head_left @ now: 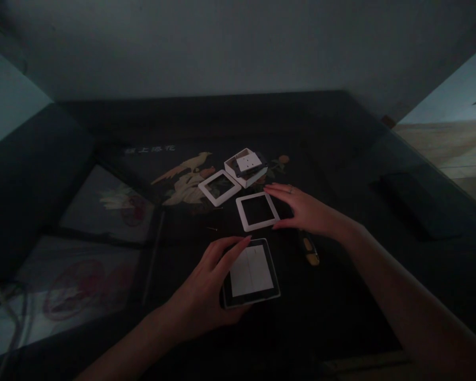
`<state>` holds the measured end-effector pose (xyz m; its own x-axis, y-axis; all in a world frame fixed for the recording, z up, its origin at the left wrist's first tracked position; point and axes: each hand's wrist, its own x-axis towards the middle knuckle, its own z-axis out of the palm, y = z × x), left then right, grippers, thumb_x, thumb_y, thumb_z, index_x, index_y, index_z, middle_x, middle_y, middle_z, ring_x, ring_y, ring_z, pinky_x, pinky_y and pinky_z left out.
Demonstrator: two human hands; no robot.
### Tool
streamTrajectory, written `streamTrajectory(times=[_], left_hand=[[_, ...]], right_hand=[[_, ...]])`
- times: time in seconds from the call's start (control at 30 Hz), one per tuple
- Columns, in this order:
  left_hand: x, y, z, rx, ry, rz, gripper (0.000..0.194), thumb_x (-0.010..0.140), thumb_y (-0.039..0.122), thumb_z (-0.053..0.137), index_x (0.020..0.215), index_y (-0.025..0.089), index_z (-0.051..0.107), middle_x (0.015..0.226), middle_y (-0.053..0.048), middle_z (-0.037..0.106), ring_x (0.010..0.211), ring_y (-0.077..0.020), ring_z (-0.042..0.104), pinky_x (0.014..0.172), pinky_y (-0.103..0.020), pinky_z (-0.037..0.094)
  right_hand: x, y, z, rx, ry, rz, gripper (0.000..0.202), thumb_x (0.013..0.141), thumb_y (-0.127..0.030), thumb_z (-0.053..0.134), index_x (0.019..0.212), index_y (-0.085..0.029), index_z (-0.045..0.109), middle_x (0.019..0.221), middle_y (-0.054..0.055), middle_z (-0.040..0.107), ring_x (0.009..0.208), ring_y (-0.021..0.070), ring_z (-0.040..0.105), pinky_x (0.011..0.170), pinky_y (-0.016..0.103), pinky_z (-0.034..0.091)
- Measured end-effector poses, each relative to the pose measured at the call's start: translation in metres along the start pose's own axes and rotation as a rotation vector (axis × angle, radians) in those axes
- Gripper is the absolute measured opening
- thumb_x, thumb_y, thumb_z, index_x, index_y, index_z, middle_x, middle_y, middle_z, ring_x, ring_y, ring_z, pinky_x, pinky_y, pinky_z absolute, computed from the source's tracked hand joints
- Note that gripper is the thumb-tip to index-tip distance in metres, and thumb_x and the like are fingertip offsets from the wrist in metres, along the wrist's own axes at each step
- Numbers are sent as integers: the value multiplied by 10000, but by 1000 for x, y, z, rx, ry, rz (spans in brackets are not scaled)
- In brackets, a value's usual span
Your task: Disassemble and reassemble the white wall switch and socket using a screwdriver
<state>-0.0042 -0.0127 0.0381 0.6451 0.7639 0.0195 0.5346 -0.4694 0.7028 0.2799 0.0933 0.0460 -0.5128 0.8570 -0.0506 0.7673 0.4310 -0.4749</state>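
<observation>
My left hand (212, 283) is closed round the left side of a square wall switch (252, 271), which has a white middle with a line down it and a dark border. Thumb and fingers of my right hand (297, 208) grip the right side of a square white cover frame (244, 214), its middle showing the dark tabletop. A second white cover frame (228, 197) lies just beyond, to the left. Behind them stands a small white box (248, 179) with a wall socket (249, 162) resting tilted on it.
A utility knife (310, 251) with yellow parts lies beside my right forearm. Small screws (212, 228) are on the dark glossy tabletop (321, 317), left of the frames. A dark flat object (414, 203) lies at the right. Cables (14, 312) hang at the left edge.
</observation>
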Motion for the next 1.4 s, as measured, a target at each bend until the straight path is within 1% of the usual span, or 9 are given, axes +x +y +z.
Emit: streamTrajectory(times=[0.23, 0.47, 0.53, 0.67, 0.83, 0.97, 1.1, 1.27, 1.4], left_hand=[[1, -5, 5, -15, 8, -27, 1046, 762, 216, 777, 1561, 372, 121, 1516, -130, 339, 1389, -358, 409, 1110, -588, 438], [-1, -11, -3, -114, 7, 26, 1162, 669, 555, 863, 1569, 378, 151, 1601, -140, 260, 1461, -410, 311, 1147, -634, 368], [-1, -11, -9, -155, 39, 24, 1022, 770, 575, 777, 1567, 359, 176, 1602, -134, 278, 1463, -388, 323, 1157, -605, 374], [4, -9, -19, -134, 242, -52, 520, 994, 296, 549, 1476, 320, 356, 1491, -93, 446, 1386, -269, 452, 1167, -497, 399], [5, -9, -24, -107, 416, -68, 410, 992, 205, 521, 1389, 286, 461, 1399, -72, 515, 1308, -239, 516, 1137, -455, 435], [-6, 4, -25, -126, 397, -6, 497, 986, 337, 562, 1454, 339, 395, 1489, -75, 437, 1406, -294, 417, 1160, -497, 414], [-19, 24, -21, -109, 210, -31, 971, 795, 583, 749, 1561, 392, 183, 1637, -87, 239, 1485, -402, 291, 1135, -561, 443], [-21, 26, -19, 40, 107, -113, 1059, 778, 276, 811, 1562, 414, 113, 1623, -76, 278, 1456, -364, 377, 1127, -523, 463], [-19, 20, -19, 84, 58, -102, 1099, 733, 232, 832, 1554, 407, 123, 1568, -84, 363, 1393, -348, 462, 1113, -504, 481]], right_hand=[[4, -5, 5, -3, -41, -26, 863, 787, -360, 770, 1538, -200, 377, 1583, 168, 405, 1471, 343, 351, 1216, 632, 151], [1, -13, 4, -14, -41, -63, 713, 791, -338, 759, 1437, -213, 484, 1443, 142, 518, 1333, 317, 508, 1156, 589, 336], [0, -15, 4, -23, -41, -72, 705, 781, -355, 763, 1417, -208, 494, 1412, 138, 519, 1302, 310, 526, 1118, 540, 409], [-5, -19, 0, -60, -17, -83, 697, 774, -345, 757, 1392, -149, 501, 1393, 167, 498, 1270, 331, 531, 1085, 517, 450], [-25, -36, -21, -92, 140, -113, 661, 791, -348, 736, 1379, -178, 486, 1406, 162, 475, 1296, 358, 502, 1094, 555, 426], [-52, -61, -23, -1, 169, -216, 719, 755, -350, 770, 1390, -258, 446, 1401, 112, 518, 1274, 338, 548, 1061, 500, 485], [-73, -80, -3, -29, 91, -268, 772, 744, -287, 763, 1408, -216, 375, 1434, 177, 508, 1295, 330, 556, 1026, 467, 532], [-77, -85, 14, -96, 107, -300, 728, 733, -304, 763, 1347, -173, 394, 1409, 232, 535, 1315, 368, 547, 1025, 508, 538], [-75, -85, 20, -106, 100, -304, 711, 730, -312, 776, 1314, -151, 404, 1369, 252, 570, 1290, 383, 572, 1001, 524, 556]])
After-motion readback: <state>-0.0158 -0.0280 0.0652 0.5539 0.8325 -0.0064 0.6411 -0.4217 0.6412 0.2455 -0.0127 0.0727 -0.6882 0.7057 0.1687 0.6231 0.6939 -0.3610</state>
